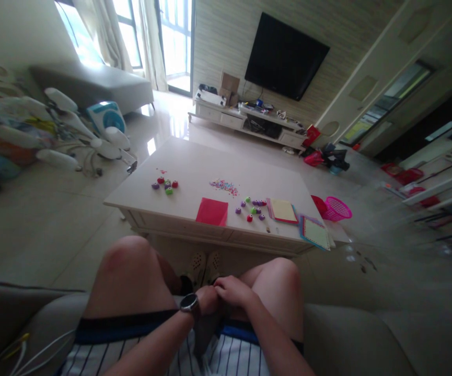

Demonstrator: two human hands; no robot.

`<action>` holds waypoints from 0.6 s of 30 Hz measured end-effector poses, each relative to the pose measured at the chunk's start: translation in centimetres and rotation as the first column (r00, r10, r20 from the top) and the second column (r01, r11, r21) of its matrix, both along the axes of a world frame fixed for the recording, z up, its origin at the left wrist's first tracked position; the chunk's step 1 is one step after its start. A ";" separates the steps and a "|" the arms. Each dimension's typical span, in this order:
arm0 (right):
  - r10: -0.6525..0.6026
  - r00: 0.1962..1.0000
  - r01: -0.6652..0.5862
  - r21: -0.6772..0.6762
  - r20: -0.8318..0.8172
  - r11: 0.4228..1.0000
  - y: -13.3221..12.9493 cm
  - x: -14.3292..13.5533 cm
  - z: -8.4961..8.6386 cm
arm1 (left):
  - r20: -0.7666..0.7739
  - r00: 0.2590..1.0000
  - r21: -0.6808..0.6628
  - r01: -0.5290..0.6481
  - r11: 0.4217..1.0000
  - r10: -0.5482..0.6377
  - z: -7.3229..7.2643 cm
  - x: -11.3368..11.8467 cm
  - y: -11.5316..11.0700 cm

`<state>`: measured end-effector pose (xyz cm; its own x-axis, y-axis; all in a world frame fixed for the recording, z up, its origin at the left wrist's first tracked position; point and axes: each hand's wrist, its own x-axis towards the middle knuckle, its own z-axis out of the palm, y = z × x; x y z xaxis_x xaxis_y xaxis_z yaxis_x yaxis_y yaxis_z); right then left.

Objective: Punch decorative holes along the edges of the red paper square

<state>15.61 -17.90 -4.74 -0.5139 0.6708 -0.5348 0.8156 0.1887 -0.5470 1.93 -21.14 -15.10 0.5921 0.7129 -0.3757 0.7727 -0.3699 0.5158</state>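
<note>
Both of my hands are together between my knees, away from the table. My left hand (207,301), below a dark wristwatch (188,303), is partly covered and its fingers are hidden. Over it curls my right hand (231,290), its fingers resting on the left. On the white table (186,156) in front lies a red square of paper (212,211). To its right are several small purple, green and red pieces with eyes (253,210); similar pieces (168,183) sit at the left. Small colourful bits (226,186) are scattered in the middle.
Stacks of coloured paper (284,210) and patterned sheets (314,233) lie at the table's right end, the latter over the edge. A pink basket (337,208) stands beside it. Beyond are a TV cabinet (231,116) and a wall-mounted television (286,56). Shoes (205,265) are below.
</note>
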 end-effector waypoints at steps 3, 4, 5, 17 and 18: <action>0.004 1.000 -0.004 -0.008 0.015 1.000 0.1 0.0 -0.1 | -0.100 0.990 -0.045 0.093 0.995 -0.097 0.3 0.2 0.3; 0.004 1.000 -0.004 -0.011 0.019 1.000 0.1 0.0 -0.1 | -0.119 0.986 -0.055 0.113 0.992 -0.119 0.4 0.3 0.4; 0.005 1.000 -0.005 -0.012 0.022 1.000 0.1 0.0 -0.1 | -0.135 0.982 -0.061 0.127 0.990 -0.134 0.5 0.3 0.5; -0.002 1.000 0.002 -0.023 0.011 1.000 0.1 0.0 -0.2 | -0.204 0.960 -0.066 0.184 0.981 -0.194 0.6 0.4 0.4; -0.007 1.000 0.007 -0.023 0.012 1.000 0.1 0.0 -0.2 | -0.200 0.960 -0.059 0.187 0.981 -0.195 0.5 0.3 0.4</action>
